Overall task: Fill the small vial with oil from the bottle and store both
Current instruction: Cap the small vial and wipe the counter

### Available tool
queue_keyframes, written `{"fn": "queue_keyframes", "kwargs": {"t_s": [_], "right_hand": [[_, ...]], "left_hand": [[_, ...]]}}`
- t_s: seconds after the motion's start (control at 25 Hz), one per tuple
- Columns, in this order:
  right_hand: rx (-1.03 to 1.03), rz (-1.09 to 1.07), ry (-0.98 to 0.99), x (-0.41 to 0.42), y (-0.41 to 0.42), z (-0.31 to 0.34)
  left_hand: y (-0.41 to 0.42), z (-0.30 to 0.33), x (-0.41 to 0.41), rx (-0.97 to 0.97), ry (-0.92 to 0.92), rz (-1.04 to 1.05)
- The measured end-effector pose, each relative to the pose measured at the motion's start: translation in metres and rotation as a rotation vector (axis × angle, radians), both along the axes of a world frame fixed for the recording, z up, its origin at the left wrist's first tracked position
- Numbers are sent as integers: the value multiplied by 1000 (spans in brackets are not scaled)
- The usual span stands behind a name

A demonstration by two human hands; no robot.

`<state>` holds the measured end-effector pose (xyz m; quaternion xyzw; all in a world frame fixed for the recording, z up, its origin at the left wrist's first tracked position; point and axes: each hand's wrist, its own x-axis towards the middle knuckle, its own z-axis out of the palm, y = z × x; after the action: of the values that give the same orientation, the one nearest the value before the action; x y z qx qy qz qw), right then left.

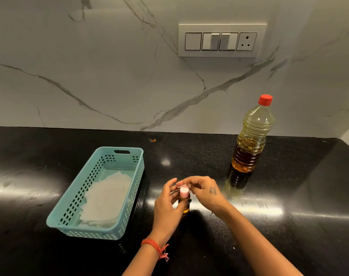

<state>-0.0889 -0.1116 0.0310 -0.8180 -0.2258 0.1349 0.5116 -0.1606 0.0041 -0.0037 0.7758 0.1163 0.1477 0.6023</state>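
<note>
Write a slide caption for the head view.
Both hands cap a small amber glass vial beside a teal plastic basket.

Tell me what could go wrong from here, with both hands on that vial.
1. The left hand grips the vial while the right hand pinches its pink cap; a slip could tip it and spill oil on the glossy black counter.
2. A loosely seated cap might leak onto the paper in the blue basket.

wall: white marble (110,66), grey veins | switch panel (222,40) at 12 o'clock, one socket | counter: glossy black stone (289,196), light glare at 3 and 9 o'clock
</note>
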Motion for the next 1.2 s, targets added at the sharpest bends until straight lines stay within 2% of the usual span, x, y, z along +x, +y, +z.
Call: {"fn": "queue_keyframes", "kwargs": {"t_s": [0.08,0.2,0.32,0.44,0.6,0.68,0.88,1.04,1.2], "right_hand": [[-58,-22,-5,1,0,1],[-67,-229,-108,-19,0,-12],[54,-416,-201,-45,1,-30],[183,-580,-114,-53,-5,-44],[239,-588,110,-55,-9,-56],[242,-607,151,-55,-10,-58],[-61,-486,-14,-61,-11,-58],[-59,-409,-69,-57,-1,-60],[-67,-467,-152,-52,4,-66]], "left_hand": [[-1,0,1,0,-1,5],[-1,-2,2,23,-13,24],[-1,-3,2,28,-21,22],[-2,-8,0,75,-28,16],[-2,-14,-5,109,-11,-3],[0,-17,-8,95,2,1],[1,-25,-14,70,20,3],[0,-27,-12,93,34,6],[-2,-30,-11,92,21,1]]}}
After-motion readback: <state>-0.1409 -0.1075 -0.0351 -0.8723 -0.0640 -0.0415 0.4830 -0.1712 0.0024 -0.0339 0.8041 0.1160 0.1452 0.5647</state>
